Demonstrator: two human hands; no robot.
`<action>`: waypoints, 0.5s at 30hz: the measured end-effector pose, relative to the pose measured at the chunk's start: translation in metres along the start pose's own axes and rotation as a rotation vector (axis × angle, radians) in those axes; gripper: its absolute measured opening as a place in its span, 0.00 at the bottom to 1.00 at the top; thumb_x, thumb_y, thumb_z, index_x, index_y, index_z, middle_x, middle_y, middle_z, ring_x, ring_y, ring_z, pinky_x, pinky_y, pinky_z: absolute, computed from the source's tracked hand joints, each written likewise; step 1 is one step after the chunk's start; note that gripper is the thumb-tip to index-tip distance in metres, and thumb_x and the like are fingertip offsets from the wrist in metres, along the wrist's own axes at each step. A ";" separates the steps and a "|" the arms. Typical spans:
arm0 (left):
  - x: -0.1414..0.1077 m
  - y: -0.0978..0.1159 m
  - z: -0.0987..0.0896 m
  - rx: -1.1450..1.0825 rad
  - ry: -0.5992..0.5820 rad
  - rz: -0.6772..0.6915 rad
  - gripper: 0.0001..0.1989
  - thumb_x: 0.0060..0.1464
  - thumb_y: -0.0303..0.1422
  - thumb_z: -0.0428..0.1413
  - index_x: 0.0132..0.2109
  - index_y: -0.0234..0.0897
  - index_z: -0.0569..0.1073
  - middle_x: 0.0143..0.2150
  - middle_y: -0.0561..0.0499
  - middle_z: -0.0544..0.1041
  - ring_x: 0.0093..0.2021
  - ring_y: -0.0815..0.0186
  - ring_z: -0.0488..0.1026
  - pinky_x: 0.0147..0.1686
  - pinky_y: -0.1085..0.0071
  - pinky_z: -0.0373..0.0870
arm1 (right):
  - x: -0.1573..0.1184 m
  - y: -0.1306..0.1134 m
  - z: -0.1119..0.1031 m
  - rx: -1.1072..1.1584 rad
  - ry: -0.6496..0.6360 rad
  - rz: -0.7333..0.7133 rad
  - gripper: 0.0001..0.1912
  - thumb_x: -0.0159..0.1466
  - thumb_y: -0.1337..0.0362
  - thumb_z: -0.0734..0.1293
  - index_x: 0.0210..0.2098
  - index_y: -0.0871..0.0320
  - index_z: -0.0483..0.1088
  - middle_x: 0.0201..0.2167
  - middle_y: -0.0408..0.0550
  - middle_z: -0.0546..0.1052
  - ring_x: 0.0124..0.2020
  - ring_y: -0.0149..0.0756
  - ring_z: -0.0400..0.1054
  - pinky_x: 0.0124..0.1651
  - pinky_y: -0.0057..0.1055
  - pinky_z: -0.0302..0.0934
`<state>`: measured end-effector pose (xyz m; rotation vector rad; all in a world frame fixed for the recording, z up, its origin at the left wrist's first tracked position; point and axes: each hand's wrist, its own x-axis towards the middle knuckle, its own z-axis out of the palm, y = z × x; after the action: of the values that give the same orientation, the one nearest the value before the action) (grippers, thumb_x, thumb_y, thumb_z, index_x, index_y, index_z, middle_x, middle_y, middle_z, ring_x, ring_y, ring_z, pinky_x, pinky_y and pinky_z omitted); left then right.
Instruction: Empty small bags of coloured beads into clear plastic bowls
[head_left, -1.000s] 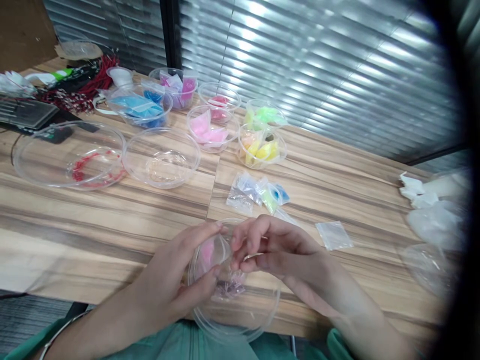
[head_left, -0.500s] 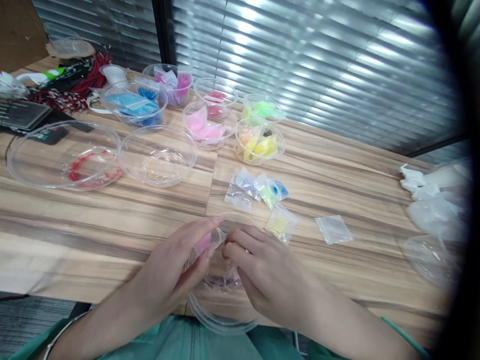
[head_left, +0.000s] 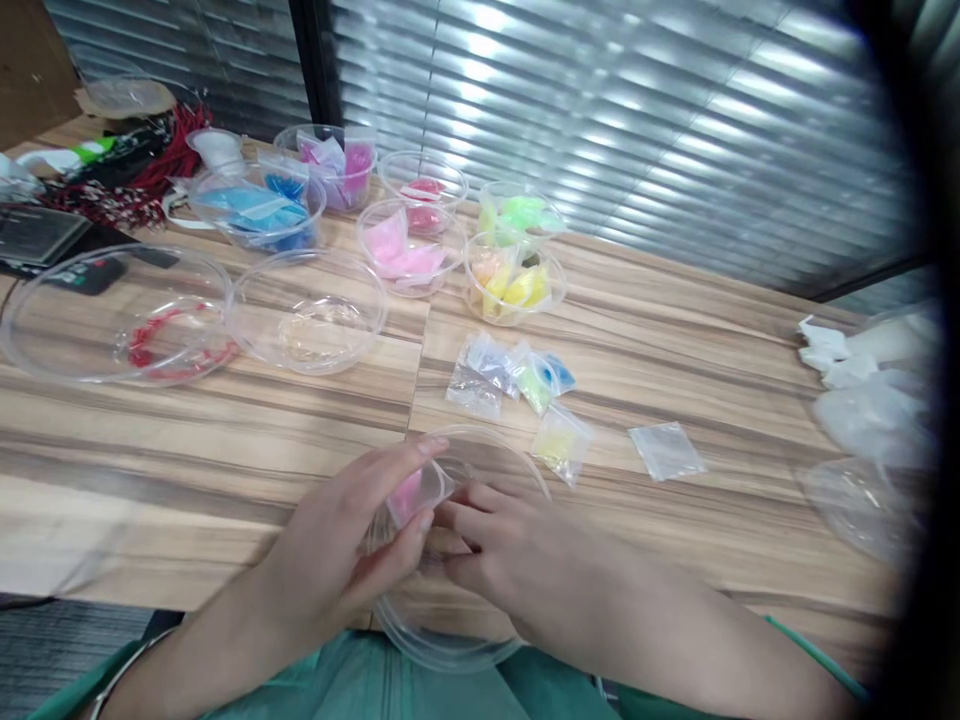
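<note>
My left hand (head_left: 352, 525) curls around a small clear plastic cup (head_left: 431, 488) with something pink in it, thumb on the near side and fingers on the far side. This cup is tilted over a large clear round plastic bowl (head_left: 442, 655) at the table's front edge. Inside the bowl, close beside the cup's mouth, my right hand (head_left: 502, 545) has its fingertips drawn together; whatever lies between them is hidden. My hands cover most of the bowl's contents. Just beyond it lies a zip bag of pale yellow bits (head_left: 562, 445).
Several small zip bags (head_left: 476, 375) lie behind the bowl, and a flat clear bag (head_left: 666, 451) to the right. Tubs of coloured bags (head_left: 517, 285) line the back. Two large clear bowls (head_left: 307, 260) stand left, plastic lids (head_left: 855, 510) far right.
My right hand has moved slightly left and down into the bowl, closer to the small cup. My left hand stays around the cup. The whole view has shifted a little.
</note>
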<state>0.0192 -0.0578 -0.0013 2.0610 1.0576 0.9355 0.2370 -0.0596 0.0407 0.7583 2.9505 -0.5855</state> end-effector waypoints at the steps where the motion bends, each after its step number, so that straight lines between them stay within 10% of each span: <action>1: 0.001 0.001 -0.001 0.003 -0.006 0.002 0.25 0.62 0.26 0.54 0.63 0.49 0.63 0.57 0.54 0.79 0.56 0.65 0.78 0.55 0.71 0.77 | 0.000 0.000 -0.001 0.016 0.004 0.013 0.15 0.67 0.75 0.62 0.51 0.57 0.71 0.52 0.48 0.75 0.57 0.42 0.65 0.62 0.42 0.61; 15: 0.006 0.010 -0.006 0.129 -0.021 0.183 0.24 0.62 0.25 0.53 0.64 0.39 0.62 0.58 0.47 0.78 0.59 0.66 0.75 0.61 0.73 0.73 | -0.001 -0.006 0.009 -0.295 0.171 0.056 0.16 0.62 0.74 0.63 0.49 0.65 0.73 0.47 0.55 0.77 0.49 0.49 0.68 0.52 0.45 0.69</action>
<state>0.0206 -0.0556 0.0119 2.2999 0.9517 0.9548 0.2340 -0.0682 0.0347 0.8920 3.0536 -0.0801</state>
